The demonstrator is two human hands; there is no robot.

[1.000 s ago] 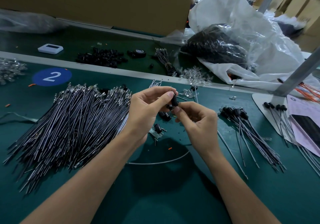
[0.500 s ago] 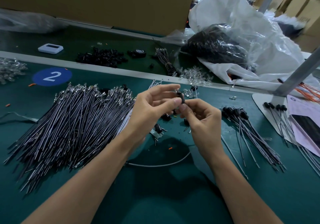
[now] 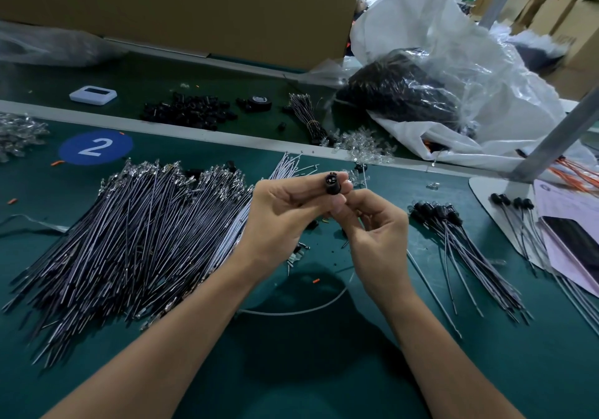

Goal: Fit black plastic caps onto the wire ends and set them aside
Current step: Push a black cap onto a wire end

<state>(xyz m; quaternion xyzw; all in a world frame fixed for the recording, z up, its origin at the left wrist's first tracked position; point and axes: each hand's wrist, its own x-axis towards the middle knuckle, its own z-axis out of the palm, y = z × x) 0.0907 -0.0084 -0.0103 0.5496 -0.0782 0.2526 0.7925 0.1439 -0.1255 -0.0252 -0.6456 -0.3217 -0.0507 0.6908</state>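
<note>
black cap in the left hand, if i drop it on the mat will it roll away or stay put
The black cap, pinched by the left hand, looks round-bodied, so it may roll a little. The loose caps farther back lie heaped together, so it probably settles soon. It looks small, likely light and easily flicked.

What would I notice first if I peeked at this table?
Probably the huge heap of thin wires spread over the green table on the left. Next, in the middle, the left hand pinches a small black cap right beside the right hand, and a smaller bunch of capped wires lies further right.
</note>
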